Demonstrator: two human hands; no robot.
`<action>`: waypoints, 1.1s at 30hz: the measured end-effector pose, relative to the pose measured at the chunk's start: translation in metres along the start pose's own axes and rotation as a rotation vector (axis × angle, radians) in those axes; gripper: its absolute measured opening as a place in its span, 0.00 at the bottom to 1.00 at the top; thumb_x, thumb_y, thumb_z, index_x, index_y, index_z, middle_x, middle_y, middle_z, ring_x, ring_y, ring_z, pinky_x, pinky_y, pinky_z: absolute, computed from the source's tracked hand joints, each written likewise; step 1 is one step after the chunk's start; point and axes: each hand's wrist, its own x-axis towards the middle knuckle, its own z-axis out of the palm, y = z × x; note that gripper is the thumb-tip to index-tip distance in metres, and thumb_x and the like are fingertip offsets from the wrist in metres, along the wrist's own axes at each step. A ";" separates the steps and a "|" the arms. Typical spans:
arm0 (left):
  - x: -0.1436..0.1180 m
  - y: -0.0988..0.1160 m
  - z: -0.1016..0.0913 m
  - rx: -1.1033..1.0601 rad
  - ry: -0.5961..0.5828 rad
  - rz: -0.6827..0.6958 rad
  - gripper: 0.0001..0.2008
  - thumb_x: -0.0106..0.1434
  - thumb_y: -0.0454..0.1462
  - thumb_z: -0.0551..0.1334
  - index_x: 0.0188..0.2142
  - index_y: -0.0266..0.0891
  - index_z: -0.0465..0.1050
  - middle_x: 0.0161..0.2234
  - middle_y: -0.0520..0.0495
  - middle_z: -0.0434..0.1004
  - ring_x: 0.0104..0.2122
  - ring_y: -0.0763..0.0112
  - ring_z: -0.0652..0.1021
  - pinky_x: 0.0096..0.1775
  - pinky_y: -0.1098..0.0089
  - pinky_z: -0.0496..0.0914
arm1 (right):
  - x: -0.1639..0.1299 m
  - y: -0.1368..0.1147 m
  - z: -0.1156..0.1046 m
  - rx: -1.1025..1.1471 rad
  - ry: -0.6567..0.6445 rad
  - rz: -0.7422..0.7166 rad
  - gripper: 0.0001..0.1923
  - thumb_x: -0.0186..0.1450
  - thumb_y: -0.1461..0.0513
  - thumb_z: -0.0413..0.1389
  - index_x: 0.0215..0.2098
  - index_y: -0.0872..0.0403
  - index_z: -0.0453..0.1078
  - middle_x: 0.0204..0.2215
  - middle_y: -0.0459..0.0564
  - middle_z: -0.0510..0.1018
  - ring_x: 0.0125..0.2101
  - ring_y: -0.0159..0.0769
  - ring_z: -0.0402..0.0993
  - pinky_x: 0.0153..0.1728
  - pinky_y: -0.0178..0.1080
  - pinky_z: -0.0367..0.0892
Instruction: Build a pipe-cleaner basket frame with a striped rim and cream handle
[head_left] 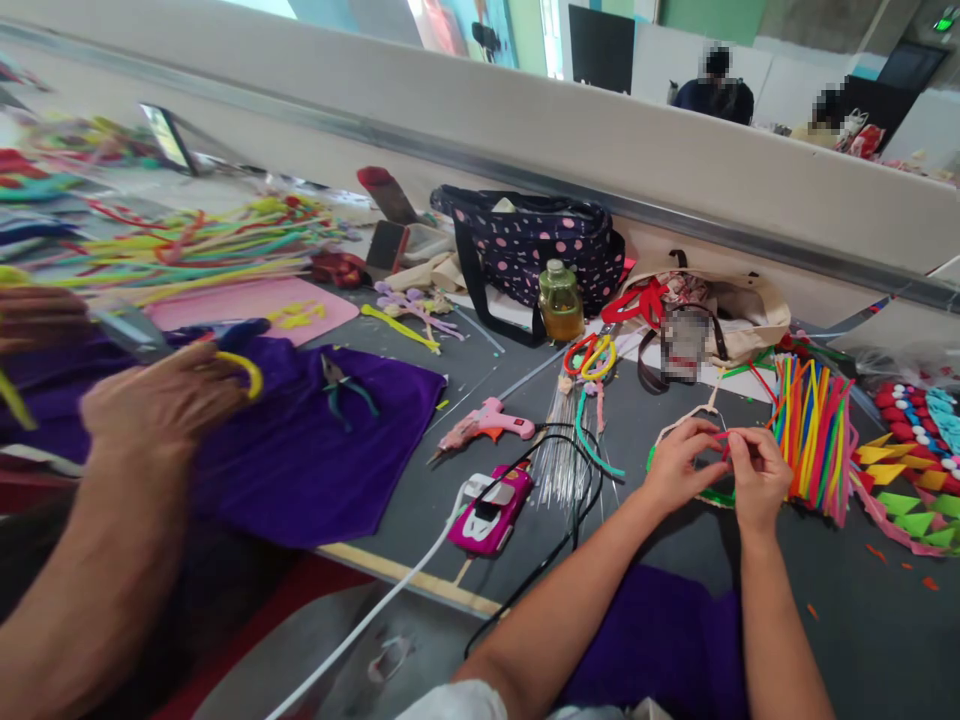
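Observation:
My left hand [686, 462] and my right hand [759, 475] meet over the table at the right, fingertips pinched close together. Between them is a short pinkish-red strip [722, 436], thin like a pipe cleaner, with an end at each hand's fingers. Behind and beneath the hands lies a ring [716, 497] wrapped partly in green and partly pale, mostly hidden by my fingers. A dense bundle of multicoloured pipe cleaners [814, 430] lies right beside my right hand. To the left of my left hand, a teal pipe cleaner [592, 440] crosses a bunch of thin wires [555, 465].
A pink glue gun [487, 425] and a magenta car-shaped box [491, 515] with cords lie mid-table. Behind stand a bottle [561, 305] and a dotted bag [525, 245]. At left, a co-worker's hand [161, 395] holds a yellow piece above purple cloth [330, 490] with pliers [345, 388].

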 end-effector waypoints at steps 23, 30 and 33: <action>-0.004 0.006 0.007 0.118 0.024 -0.245 0.05 0.57 0.33 0.60 0.32 0.42 0.75 0.34 0.50 0.79 0.33 0.72 0.77 0.38 0.73 0.69 | 0.007 0.020 -0.012 0.128 -0.171 0.307 0.13 0.62 0.54 0.55 0.39 0.54 0.74 0.33 0.49 0.75 0.25 0.31 0.66 0.24 0.34 0.62; -0.004 0.005 0.009 0.049 -0.011 -0.289 0.06 0.58 0.35 0.60 0.31 0.40 0.76 0.28 0.50 0.78 0.27 0.74 0.75 0.32 0.74 0.67 | 0.010 0.030 -0.013 0.207 -0.377 0.203 0.09 0.61 0.55 0.57 0.34 0.51 0.75 0.37 0.50 0.74 0.41 0.39 0.69 0.43 0.41 0.64; -0.003 0.003 0.008 -0.018 0.012 -0.318 0.05 0.58 0.36 0.60 0.31 0.39 0.75 0.28 0.50 0.78 0.26 0.74 0.74 0.31 0.75 0.67 | 0.007 0.028 -0.008 0.261 -0.327 0.249 0.09 0.61 0.55 0.58 0.31 0.52 0.73 0.36 0.49 0.74 0.41 0.37 0.69 0.45 0.41 0.63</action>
